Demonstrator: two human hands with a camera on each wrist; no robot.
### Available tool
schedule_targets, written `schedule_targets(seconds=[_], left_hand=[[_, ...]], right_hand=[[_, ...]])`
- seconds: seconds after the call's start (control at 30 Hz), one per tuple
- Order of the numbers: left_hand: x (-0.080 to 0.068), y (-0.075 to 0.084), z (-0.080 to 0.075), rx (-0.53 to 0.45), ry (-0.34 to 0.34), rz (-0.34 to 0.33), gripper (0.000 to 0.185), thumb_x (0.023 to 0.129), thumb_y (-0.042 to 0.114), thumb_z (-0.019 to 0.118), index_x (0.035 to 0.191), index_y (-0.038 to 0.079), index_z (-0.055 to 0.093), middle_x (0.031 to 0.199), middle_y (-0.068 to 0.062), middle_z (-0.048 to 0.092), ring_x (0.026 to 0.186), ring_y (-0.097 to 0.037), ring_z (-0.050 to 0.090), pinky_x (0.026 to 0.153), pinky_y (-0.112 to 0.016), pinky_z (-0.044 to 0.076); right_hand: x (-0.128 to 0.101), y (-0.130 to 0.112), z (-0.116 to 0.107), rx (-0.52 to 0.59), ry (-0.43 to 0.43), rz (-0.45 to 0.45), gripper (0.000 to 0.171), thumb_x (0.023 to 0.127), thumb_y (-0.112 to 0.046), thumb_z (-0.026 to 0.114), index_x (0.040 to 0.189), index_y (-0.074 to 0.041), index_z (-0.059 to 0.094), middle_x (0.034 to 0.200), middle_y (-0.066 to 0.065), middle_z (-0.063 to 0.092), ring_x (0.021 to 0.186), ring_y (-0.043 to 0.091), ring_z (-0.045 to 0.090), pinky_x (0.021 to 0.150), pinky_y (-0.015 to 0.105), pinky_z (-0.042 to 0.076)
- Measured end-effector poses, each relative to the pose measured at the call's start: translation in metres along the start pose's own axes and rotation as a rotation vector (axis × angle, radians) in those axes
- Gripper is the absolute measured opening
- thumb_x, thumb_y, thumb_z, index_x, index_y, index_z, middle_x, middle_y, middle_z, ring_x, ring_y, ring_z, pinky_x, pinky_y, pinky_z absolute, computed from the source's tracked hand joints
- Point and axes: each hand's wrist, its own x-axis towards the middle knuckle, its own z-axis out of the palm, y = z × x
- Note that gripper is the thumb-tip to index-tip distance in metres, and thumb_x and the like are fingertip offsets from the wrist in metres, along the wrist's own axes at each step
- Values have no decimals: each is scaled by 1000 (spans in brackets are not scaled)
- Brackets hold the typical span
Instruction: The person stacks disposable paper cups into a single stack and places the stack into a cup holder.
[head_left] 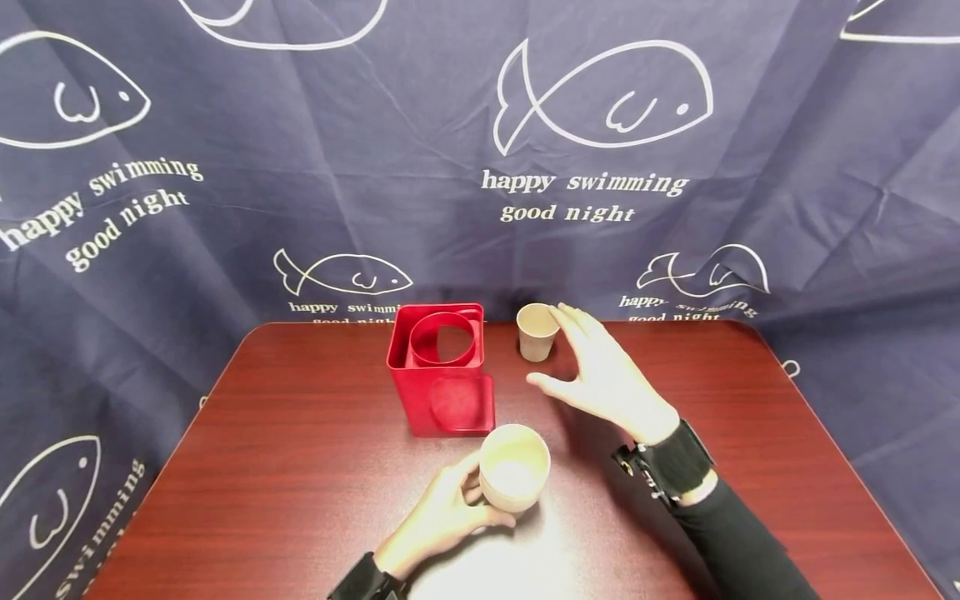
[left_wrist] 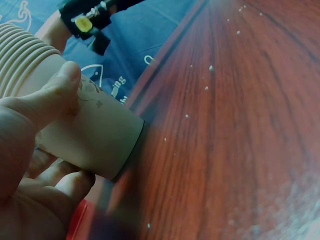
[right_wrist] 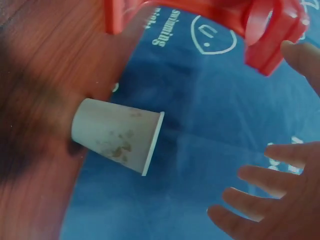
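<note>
My left hand [head_left: 450, 512] grips a stack of cream paper cups [head_left: 514, 467] near the table's front middle; in the left wrist view the thumb [left_wrist: 52, 97] and fingers curl round the stack [left_wrist: 85, 135], whose base rests on the table. A single small paper cup [head_left: 537, 331] stands upright at the table's far edge. My right hand [head_left: 600, 371] hovers open just right of it, fingers spread and apart from the cup [right_wrist: 117, 134]; the fingertips [right_wrist: 255, 177] show in the right wrist view. A red square holder [head_left: 442, 371] stands left of the single cup.
The dark red wooden table [head_left: 285, 467] has bare surface to the left and right. A navy cloth with white fish prints [head_left: 585, 167] hangs behind and around the table. The red holder [right_wrist: 210, 12] carries a round ring insert on top.
</note>
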Motion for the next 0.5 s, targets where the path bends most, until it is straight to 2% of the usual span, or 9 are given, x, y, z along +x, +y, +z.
schedule_targets(seconds=[0.3,0.5], left_hand=[[0,0,0,-11,-6,13,84,76,2,90,149,10,50,141,-14,63,123,-16,66,103,-25,54],[-1,1,1,10,13,-6,83,76,5,91,148,11,51,140,-13,63,124,-16,65,104,-23,53]], right_hand=[[26,23,26,31,23,43,94,83,-50,82,153,-1,42,157,23,43,148,38,39,124,54,34],[36,34,41,86,-4,119,96,83,-47,82,154,1,39,156,24,43,146,40,39,124,53,33]])
